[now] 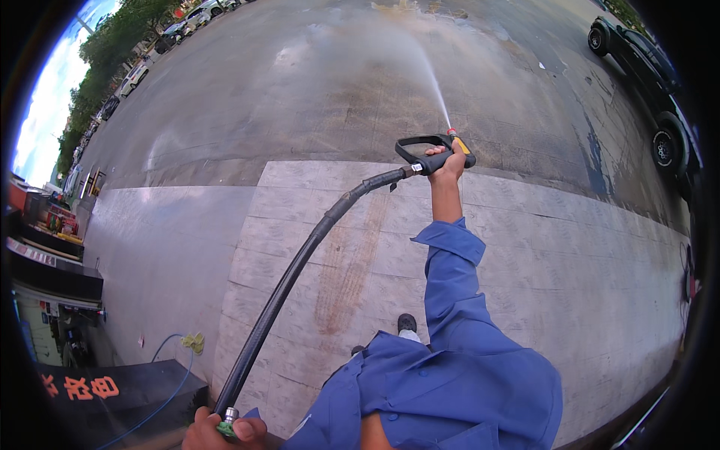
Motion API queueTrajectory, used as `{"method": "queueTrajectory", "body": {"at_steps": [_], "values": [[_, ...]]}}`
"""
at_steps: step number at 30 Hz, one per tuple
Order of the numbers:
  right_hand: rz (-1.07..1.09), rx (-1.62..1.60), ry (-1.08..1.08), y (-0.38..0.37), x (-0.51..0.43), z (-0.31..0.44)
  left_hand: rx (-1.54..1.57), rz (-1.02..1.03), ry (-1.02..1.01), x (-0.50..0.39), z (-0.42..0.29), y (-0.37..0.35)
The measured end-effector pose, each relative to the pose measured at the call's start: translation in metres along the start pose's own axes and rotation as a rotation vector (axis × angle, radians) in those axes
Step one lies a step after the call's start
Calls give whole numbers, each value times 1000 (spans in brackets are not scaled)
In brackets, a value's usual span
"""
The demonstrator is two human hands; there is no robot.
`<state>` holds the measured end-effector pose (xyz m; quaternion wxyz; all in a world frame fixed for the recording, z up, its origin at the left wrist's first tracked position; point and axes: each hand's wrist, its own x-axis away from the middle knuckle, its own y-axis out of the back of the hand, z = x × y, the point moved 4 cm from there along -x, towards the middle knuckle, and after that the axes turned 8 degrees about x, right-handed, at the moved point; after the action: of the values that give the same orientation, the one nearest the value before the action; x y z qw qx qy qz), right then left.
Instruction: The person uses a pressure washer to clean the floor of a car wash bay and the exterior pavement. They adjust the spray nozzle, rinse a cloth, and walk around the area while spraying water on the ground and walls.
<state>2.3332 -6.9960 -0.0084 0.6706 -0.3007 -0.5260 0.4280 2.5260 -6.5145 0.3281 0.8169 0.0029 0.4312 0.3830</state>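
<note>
My right hand (450, 163) is wrapped around the grip of a black pressure-washer spray gun (432, 162), its arm stretched out ahead. From the gun's red-ringed tip, a white water jet (433, 81) shoots forward and spreads into mist over the paving. A thick black hose (298, 264) joins the gun's rear and curves down to the lower left. There my left hand (216, 432) grips the hose end. A green fitting with a metal connector (229, 417) sticks up between its fingers; part of that hand is cut off by the frame.
Dark wet paving (349, 124) meets lighter tiles (506, 270) marked by a brown tyre track (349, 270). A dark pickup (641, 67) stands at the right. A black box with writing (146, 388), a thin blue hose (183, 382) and a yellowish cloth (193, 342) are lower left.
</note>
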Motion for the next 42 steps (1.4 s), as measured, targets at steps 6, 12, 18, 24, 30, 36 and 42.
{"method": "queueTrajectory", "body": {"at_steps": [6,12,18,24,30,36,42], "values": [[-226,-51,60,156,52,51,27,256,-50,20,-29,9],[-92,23,211,182,59,176,183,252,55,24,-91,27],[-12,134,106,206,97,233,300,216,112,37,-99,60],[-185,228,-60,333,197,253,258,65,-37,45,-100,124],[-334,188,183,440,318,359,544,196,-64,76,-135,171],[-235,318,199,417,344,449,732,161,-166,76,-163,199],[-129,371,273,394,323,519,740,117,-109,59,-203,245]]}}
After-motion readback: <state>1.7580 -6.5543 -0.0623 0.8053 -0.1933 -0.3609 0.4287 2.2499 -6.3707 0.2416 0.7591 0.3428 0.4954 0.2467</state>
